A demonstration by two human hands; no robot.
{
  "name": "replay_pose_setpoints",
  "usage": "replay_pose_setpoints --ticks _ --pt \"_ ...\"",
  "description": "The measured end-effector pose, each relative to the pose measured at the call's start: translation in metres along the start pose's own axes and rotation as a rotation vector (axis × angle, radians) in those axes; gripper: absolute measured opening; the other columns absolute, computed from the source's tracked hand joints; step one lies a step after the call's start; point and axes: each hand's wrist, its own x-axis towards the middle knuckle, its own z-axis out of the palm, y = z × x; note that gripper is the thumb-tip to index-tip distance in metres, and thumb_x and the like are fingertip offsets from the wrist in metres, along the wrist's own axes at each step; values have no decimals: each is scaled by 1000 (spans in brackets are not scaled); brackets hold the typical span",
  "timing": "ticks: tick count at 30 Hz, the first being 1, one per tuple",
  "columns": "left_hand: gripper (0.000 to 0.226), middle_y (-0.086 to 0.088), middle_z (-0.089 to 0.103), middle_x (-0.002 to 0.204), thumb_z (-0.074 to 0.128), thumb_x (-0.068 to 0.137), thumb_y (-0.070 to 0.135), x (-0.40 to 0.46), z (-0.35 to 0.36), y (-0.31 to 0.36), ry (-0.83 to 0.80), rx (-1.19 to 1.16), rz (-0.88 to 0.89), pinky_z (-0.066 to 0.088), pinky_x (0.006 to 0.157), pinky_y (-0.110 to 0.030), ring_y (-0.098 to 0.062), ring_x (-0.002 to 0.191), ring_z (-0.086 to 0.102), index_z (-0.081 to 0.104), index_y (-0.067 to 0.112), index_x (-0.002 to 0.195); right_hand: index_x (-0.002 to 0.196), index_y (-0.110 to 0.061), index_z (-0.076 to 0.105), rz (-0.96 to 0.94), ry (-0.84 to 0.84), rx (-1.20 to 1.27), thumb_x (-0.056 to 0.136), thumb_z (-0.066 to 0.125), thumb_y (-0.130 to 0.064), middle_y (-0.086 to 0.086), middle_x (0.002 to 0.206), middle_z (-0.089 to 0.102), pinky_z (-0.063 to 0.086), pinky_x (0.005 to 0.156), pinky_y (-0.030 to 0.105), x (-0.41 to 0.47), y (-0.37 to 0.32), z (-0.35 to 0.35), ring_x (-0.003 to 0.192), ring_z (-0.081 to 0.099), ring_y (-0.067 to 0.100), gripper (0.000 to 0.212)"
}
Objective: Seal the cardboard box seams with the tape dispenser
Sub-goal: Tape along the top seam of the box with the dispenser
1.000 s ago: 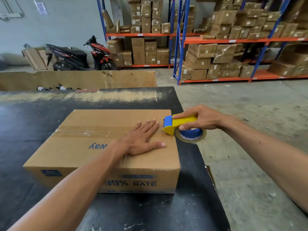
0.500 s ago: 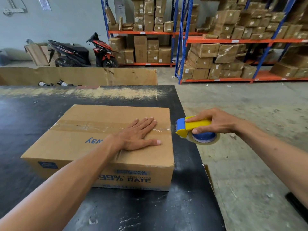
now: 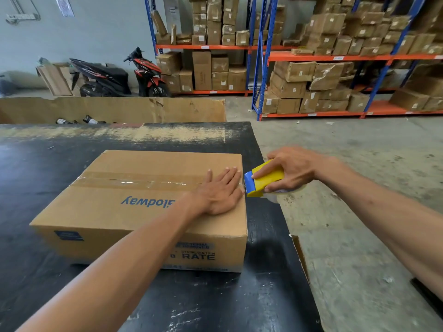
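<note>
The cardboard box (image 3: 143, 207) sat on the black table (image 3: 36, 164), towards its right edge, with a strip of clear tape (image 3: 134, 180) along its top seam. Your left hand (image 3: 218, 192) lay flat on the box top near the right edge, fingers spread slightly. Your right hand (image 3: 294, 168) was closed around the yellow and blue tape dispenser (image 3: 262, 179), its blue front end just beside the box's upper right edge. Whether they touched could not be determined.
</note>
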Motion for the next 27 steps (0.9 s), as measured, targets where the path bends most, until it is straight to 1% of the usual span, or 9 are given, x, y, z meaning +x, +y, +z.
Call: replay_pose_setpoints --ticks 4,7,8,9,11,13,17,21,27 --pt "63 0 -6 167 9 104 42 2 -6 13 15 -37 -80 -5 120 -59 -17 153 -6 -3 14 158 133 -57 56 -65 -104 -198 83 60 -64 -4 91 50 36 65 31 -4 -19 -9 77 45 15 51" --pt "64 -2 11 165 11 103 48 12 -1 22 117 -93 -166 0 116 -66 -21 152 8 13 14 157 136 -56 55 -14 -112 -179 84 60 -63 -4 91 50 34 66 31 -15 -20 1 78 47 16 53" --pt "64 -5 17 161 14 102 50 17 1 27 157 -99 -224 2 115 -68 -24 150 13 19 13 155 135 -55 56 16 -100 -153 84 60 -63 -5 89 48 33 66 31 -18 -18 2 78 46 16 52" --pt "65 -8 18 159 16 102 51 22 2 34 167 -102 -293 1 114 -70 -28 149 14 20 11 154 135 -55 56 44 -88 -127 84 61 -64 -8 86 46 32 67 31 -20 -14 3 79 45 15 52" --pt "69 -17 1 164 19 102 45 31 1 45 102 -122 -417 -8 114 -67 -37 151 -3 5 6 156 134 -56 57 92 -49 -88 83 62 -66 -14 80 41 30 67 30 -26 -8 2 79 44 13 52" --pt "71 -22 -15 163 22 100 38 36 0 49 46 -135 -460 -14 114 -65 -39 149 -18 -7 3 156 133 -57 57 129 -16 -60 83 62 -69 -17 77 39 31 66 30 -29 -2 0 80 44 12 52" --pt "77 -26 -20 160 24 99 39 34 -3 48 27 -114 -431 -14 115 -62 -42 147 -22 -11 -1 154 132 -58 58 166 53 -34 81 61 -73 -17 76 41 31 66 30 -30 -1 -5 80 45 11 54" --pt "73 -25 -21 160 21 100 37 34 -2 45 13 -110 -414 -13 116 -62 -42 147 -22 -12 0 154 131 -60 56 179 88 -3 81 61 -74 -15 78 44 33 67 31 -29 -4 -9 81 46 12 52" --pt "69 -22 -15 163 19 102 38 26 3 23 18 -59 -293 -9 119 -59 -40 150 -15 -6 2 155 128 -60 60 230 178 154 79 65 -72 -19 78 48 37 70 32 -32 -1 -13 83 50 13 50"
